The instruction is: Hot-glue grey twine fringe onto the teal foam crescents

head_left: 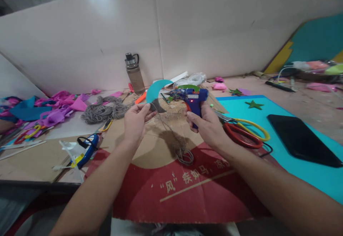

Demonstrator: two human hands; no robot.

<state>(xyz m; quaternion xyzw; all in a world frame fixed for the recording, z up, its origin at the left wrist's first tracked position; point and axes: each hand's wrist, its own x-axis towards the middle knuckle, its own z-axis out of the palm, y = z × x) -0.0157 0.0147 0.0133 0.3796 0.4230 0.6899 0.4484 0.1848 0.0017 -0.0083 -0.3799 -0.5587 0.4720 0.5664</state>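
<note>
My left hand (138,119) pinches the lower end of a crescent-shaped piece (155,88), bright blue above with a dark grey section at the bottom. Grey string (184,154) trails from near that grey section to a small loose coil on the cardboard (150,153). In my right hand (206,121) is a blue hot glue gun (195,102), its fingers wrapped round the handle and a small red light glowing on its side. The gun's nozzle points left towards the crescent, apart from it. Scissors with red and yellow handles (243,141) lie beside my right wrist.
A bundle of grey string (103,109) and pink and purple felt scraps (60,109) lie left. At the back stands a water bottle (135,75) before a white partition (107,32). Right are a black phone (302,139), a green star (254,105) and a blue sheet (241,103).
</note>
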